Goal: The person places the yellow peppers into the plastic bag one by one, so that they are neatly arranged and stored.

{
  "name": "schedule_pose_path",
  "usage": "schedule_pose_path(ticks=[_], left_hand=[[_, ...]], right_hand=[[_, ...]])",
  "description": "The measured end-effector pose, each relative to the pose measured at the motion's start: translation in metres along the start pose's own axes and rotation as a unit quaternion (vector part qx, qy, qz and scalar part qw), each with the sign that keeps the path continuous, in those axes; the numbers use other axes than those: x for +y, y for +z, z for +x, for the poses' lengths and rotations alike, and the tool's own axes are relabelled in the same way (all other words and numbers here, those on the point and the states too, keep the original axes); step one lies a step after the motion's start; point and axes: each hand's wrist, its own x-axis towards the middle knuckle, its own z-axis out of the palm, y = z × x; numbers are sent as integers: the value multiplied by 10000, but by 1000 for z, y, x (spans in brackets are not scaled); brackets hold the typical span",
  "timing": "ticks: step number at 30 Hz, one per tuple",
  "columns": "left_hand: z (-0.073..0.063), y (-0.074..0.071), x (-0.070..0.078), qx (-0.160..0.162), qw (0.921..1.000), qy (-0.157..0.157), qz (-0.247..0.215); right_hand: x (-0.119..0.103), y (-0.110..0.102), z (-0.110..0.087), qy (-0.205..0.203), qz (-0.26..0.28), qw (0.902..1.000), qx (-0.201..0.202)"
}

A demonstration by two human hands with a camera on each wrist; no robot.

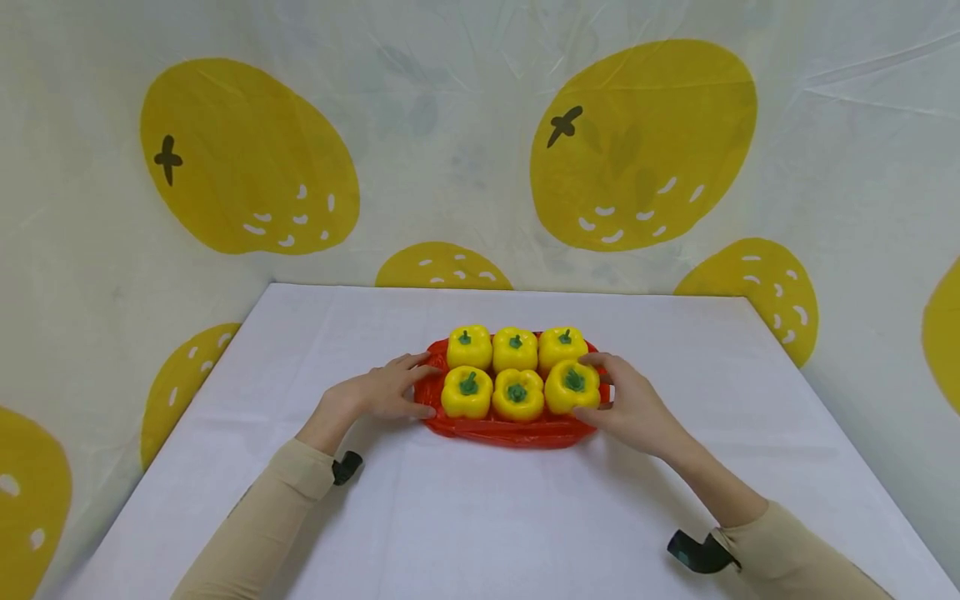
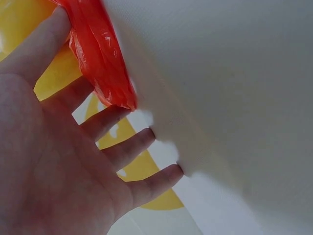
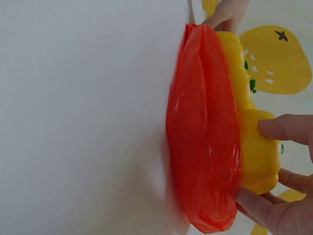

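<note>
Yellow bell peppers (image 1: 517, 398) with green stems stand in two rows of three on a red plastic bag (image 1: 517, 435). At the bag's right end, my right hand (image 1: 641, 410) holds the front right bell pepper (image 1: 572, 386) between thumb and fingers. This pepper sits slightly higher than its neighbours. In the right wrist view, the thumb (image 3: 274, 128) presses its side while other fingers reach round the far side. My left hand (image 1: 384, 392) is at the bag's left end, fingers spread and fairly straight. In the left wrist view, its thumb (image 2: 51, 36) touches the red plastic.
A white cloth covers the table (image 1: 480, 517), and the bag lies towards its far side. Behind hangs a pale curtain (image 1: 442, 100) printed with large yellow fruit. Each beige sleeve has a black wrist mount (image 1: 701, 552) at its cuff.
</note>
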Motion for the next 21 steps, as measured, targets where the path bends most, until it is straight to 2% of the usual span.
schedule_pose_path(ticks=[6,14,21], left_hand=[[1,0,-1,-43,10000,-38,-18],[1,1,-3,-55,9999,-77,-49],[-2,1,-9,168,9991,122,-358]], right_hand=[[-1,8,0,179,-165,9997,-90],[-3,9,-1,198,-389,9989,-189],[-7,-1,0,121,-417,9990,-102]])
